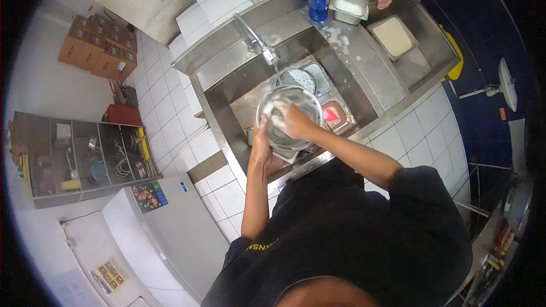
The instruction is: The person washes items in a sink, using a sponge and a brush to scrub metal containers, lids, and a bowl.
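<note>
Over the left sink basin I hold a round metal bowl (301, 97) tilted beneath the tap. My left hand (261, 143) grips its left rim. Inside the bowl is my right hand (294, 121), its fingers curled against the inner wall and partly blurred. White suds or a pale scrubber show around those fingers; which of the two I cannot tell. From the tap (268, 54) a thin stream seems to run toward the bowl's far rim. Beneath and beyond the bowl lie a perforated round strainer (300, 79), a rectangular metal pan (319, 78) and a pan with a pink item (331, 114).
On the ledge right of the basin stand a pump bottle of blue liquid (318, 2) and a sudsy metal container (349, 6). The right basin holds a cream-filled rectangular tray (392, 36). At left are a white chest freezer (182, 221), a shelf rack (85, 153) and stacked cartons (102, 45).
</note>
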### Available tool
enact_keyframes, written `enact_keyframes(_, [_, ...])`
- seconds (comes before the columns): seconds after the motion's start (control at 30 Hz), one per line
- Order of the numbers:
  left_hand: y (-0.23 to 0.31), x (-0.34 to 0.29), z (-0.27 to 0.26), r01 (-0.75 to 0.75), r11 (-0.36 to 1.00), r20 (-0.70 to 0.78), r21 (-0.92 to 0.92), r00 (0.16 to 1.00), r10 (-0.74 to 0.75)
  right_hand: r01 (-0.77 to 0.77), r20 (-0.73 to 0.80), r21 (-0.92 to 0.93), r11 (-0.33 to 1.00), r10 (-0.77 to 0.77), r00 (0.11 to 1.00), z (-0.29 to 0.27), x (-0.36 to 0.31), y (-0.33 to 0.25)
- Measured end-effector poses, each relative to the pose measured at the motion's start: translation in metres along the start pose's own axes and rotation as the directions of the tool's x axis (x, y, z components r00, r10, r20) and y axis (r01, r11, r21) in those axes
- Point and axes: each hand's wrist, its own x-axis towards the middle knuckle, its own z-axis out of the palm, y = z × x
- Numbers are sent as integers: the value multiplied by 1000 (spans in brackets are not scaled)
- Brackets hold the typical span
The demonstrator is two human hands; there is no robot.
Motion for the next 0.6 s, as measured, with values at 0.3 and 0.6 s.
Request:
enact_keyframes(0.3, [17, -9, -2, 185, 942, 105, -279, 981, -162, -72, 31, 273, 959, 66, 997, 32, -22, -5])
enact_keyframes(0.6, [-11, 1, -31, 155, 985, 301, -80, 945, -124, -1, -174, 394, 919, 75, 982, 32, -6, -6])
